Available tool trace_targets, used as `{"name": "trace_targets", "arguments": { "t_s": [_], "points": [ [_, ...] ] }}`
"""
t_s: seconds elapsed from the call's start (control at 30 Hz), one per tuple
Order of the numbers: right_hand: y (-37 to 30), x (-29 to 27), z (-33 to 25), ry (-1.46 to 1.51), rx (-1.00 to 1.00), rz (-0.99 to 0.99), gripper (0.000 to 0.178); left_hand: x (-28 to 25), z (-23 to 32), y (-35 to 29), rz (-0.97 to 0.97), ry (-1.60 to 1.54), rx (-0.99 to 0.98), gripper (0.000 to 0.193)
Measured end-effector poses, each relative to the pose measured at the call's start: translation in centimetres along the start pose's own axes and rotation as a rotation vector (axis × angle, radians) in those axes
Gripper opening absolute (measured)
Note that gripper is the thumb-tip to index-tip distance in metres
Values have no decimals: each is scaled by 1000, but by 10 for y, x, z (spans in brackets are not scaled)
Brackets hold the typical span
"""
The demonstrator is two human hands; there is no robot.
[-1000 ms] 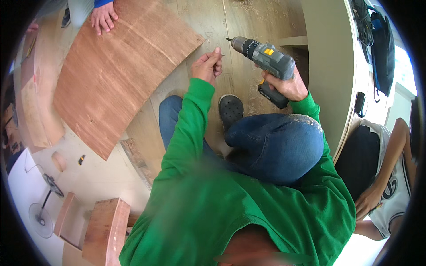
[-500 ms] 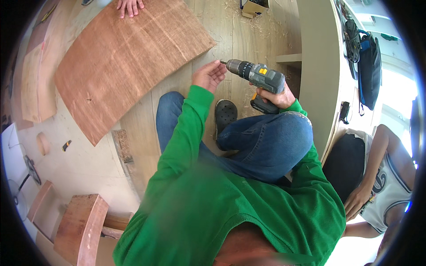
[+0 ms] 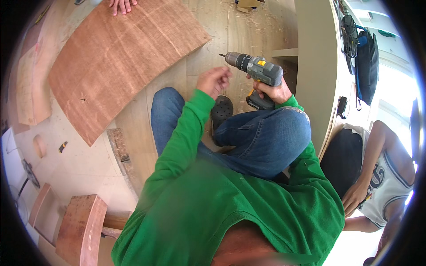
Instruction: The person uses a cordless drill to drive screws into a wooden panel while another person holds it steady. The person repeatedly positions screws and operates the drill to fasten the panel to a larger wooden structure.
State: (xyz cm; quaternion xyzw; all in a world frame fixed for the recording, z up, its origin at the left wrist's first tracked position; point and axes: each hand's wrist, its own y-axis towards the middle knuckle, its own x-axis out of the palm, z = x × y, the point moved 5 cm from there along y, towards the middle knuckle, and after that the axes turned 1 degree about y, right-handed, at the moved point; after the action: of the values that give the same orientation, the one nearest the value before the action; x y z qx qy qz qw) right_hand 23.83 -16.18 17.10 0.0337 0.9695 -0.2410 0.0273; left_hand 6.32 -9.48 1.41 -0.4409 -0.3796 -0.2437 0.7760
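Note:
A grey cordless drill (image 3: 262, 71) with a yellow switch is gripped in my right hand (image 3: 276, 92), above my bent knee. Its bit points left, toward the big curved wooden panel (image 3: 128, 62). My left hand (image 3: 214, 81) is just below the drill's chuck, apart from the bit. Its fingers are curled together and slightly blurred. Whether a small piece sits between them I cannot make out. On the panel's lower left part a small dark screw or nail (image 3: 83, 98) sticks up.
Another person's hand (image 3: 120, 6) rests on the panel's far edge. A pale cabinet (image 3: 316, 66) stands at the right, with a seated person (image 3: 377, 177) beyond. A utility knife (image 3: 63, 146), a curved wooden block (image 3: 75, 226) and an open carton (image 3: 248, 4) lie around. Shavings litter the floor.
My left hand has come away from the drill bit, moving down, and its fingers have curled in. The drill stays in my right hand. The view has shifted slightly.

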Motion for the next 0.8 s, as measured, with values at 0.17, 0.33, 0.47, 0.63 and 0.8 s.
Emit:
{"name": "trace_targets", "arguments": {
  "t_s": [0.17, 0.33, 0.47, 0.63, 0.8],
  "points": [
    [4, -1, -8, -39, -10, -11, 31, -21, 28, 22, 178, -245, 118, 17],
    [9, 1, -7, -53, 10, 28, 34, -8, 29, 28, 234, -266, 131, 18],
    [14, -1, -2, -88, 50, -15, 39, -3, 27, 33, 214, -274, 132, 18],
    [25, -2, 4, -68, 32, -2, 32, -10, 26, 41, 210, -241, 151, 18],
    [32, -4, 10, -84, 39, -18, 32, -15, 25, 45, 250, -165, 170, 19]
  ]
}}
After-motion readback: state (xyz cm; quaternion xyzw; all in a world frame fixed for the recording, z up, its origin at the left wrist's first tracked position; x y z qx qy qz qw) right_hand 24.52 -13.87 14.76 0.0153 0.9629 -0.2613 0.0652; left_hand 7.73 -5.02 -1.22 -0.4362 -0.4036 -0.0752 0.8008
